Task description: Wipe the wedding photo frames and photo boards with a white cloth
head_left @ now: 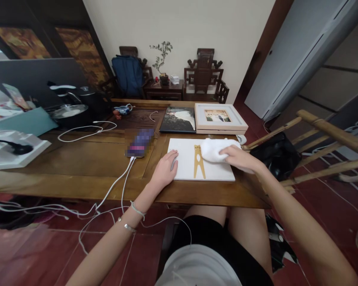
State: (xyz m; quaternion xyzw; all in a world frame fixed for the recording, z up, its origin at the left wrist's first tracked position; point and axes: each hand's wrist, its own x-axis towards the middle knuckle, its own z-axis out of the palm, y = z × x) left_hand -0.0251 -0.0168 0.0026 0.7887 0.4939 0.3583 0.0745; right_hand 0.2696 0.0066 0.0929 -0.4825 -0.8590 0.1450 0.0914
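Observation:
A white rectangular board (pixel 183 169) lies flat near the table's front edge. On it is a golden-yellow shape like a clothes peg (pixel 197 157), its two legs pointing toward me; I cannot tell whether it is printed or a separate piece. My left hand (pixel 166 169) rests at the board's left edge with fingers stretched out, holding nothing. In my right hand (pixel 237 157) is a bunched white cloth (pixel 215 150), pressed on the board's upper right part beside the yellow shape. The fingers close round the cloth, and it hides that corner of the board.
Behind the board lie a dark photo panel (pixel 178 120) and a white picture frame (pixel 220 118). A phone (pixel 140 143) with white cables (pixel 119 180) sits to the left. Farther left are a power strip (pixel 18 151) and a kettle (pixel 91 99). A bamboo chair (pixel 325 127) stands at the right.

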